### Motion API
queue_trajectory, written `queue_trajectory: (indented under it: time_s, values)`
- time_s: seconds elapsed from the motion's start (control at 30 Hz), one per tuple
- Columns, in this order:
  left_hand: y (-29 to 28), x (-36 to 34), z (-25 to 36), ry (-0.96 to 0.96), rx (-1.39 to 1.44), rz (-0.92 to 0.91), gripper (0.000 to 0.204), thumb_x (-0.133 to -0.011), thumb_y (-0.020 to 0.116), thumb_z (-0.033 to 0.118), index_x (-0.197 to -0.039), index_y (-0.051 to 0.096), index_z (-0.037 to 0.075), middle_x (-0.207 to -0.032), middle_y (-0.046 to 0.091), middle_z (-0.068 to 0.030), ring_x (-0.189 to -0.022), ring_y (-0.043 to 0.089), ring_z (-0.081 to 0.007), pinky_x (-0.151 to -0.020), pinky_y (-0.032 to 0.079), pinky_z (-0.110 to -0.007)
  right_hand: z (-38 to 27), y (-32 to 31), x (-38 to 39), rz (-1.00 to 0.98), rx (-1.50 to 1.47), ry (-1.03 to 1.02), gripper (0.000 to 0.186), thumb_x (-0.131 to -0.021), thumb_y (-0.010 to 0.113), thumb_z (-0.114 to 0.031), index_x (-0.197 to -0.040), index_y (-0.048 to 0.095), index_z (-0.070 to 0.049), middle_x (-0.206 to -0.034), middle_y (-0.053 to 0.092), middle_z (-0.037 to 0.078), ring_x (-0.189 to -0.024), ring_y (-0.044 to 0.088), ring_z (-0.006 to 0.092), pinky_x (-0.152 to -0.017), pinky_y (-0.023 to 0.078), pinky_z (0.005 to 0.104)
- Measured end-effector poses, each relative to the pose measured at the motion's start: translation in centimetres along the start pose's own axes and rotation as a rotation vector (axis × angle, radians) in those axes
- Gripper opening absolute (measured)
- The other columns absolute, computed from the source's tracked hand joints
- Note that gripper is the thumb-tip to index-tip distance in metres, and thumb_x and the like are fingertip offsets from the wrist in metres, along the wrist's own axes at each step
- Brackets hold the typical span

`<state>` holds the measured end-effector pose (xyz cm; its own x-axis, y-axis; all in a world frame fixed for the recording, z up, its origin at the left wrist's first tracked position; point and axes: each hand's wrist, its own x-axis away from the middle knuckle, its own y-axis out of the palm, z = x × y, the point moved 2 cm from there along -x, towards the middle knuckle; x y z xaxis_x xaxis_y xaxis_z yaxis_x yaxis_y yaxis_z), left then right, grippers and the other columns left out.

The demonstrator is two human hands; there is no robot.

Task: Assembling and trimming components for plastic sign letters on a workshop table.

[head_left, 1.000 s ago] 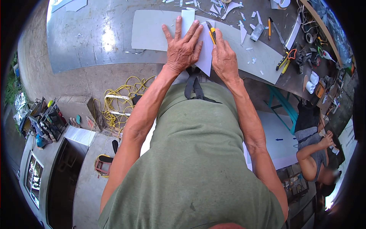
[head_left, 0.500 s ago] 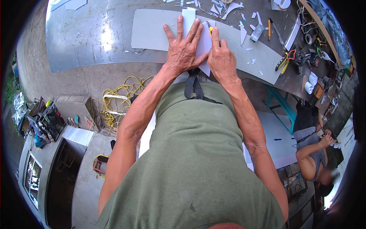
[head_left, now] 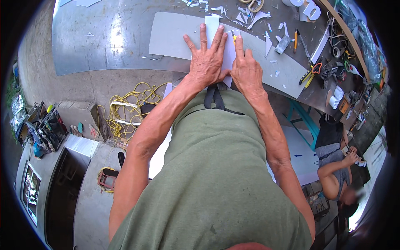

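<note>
My left hand (head_left: 207, 62) lies flat with its fingers spread, pressing on a white strip (head_left: 212, 21) and a pale sheet (head_left: 228, 52). Beneath them is a long grey board (head_left: 173, 35) on the metal-topped table. Close beside it, my right hand (head_left: 247, 73) is closed round a yellow utility knife (head_left: 234, 38), its index finger stretched along the top. Most of the knife's handle is hidden by the fingers. The blade end points away from me, at the pale sheet's right edge.
White offcuts (head_left: 254, 17) litter the table's far side. Orange-handled pliers (head_left: 317, 68), a pencil (head_left: 296, 41) and a clear block (head_left: 283, 44) lie to the right. A teal trestle (head_left: 303, 121) stands below. Another person (head_left: 339, 166) works at the right; yellow rope (head_left: 121, 112) is heaped at the left.
The whole view has shifted slightly, so the table sits a little lower and further right. Both hands keep nearly the same places on the sheet, the knife still in the right one.
</note>
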<state>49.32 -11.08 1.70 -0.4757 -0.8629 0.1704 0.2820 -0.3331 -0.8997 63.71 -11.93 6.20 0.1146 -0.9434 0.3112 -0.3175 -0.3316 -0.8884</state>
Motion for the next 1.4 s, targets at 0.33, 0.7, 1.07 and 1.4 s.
queue_trajectory:
  time_s: [0.33,0.7,1.07,1.4]
  values:
    - [-0.2,0.2,0.5,-0.027,0.009,0.019,0.108,-0.069,0.080,0.048,-0.157,0.039,0.001,-0.172,0.013,-0.0138,-0.152,-0.007,-0.0594,-0.098,0.002,-0.094,-0.6,-0.3,0.8,-0.062,0.018,0.026,0.073,-0.086,0.066,-0.003,-0.153,0.037,0.005,-0.091,0.062,0.023,-0.070,0.073,0.0387,-0.059,0.063,0.0445]
    - [-0.5,0.2,0.7,-0.033,0.018,-0.011,0.115,-0.066,0.083,0.056,-0.157,0.039,0.001,-0.173,0.012,-0.0138,-0.152,-0.007,-0.0601,-0.098,0.001,-0.093,0.3,0.0,2.1,-0.048,-0.046,0.044,0.067,-0.091,0.062,-0.006,-0.153,0.038,0.002,-0.092,0.063,0.024,-0.075,0.072,0.0417,-0.063,0.061,0.0483]
    - [-0.1,0.5,0.3,-0.017,0.014,0.008,0.123,-0.068,0.078,0.067,-0.160,0.031,0.001,-0.174,0.006,-0.0131,-0.154,-0.008,-0.0545,-0.102,0.001,-0.091,1.3,0.2,3.2,0.129,-0.351,0.111,0.052,-0.099,0.055,-0.007,-0.149,0.046,0.003,-0.113,0.068,0.027,-0.095,0.070,0.0416,-0.080,0.055,0.0484]
    - [0.9,1.8,-3.4,-0.087,0.145,0.348,0.085,-0.090,0.072,0.050,-0.150,0.046,-0.005,-0.169,0.025,-0.0191,-0.154,0.008,-0.0546,-0.122,0.011,-0.068,4.5,0.5,2.3,0.230,-0.358,0.083,0.045,-0.101,0.055,-0.011,-0.143,0.050,0.004,-0.105,0.068,0.024,-0.087,0.069,0.0416,-0.078,0.054,0.0492]
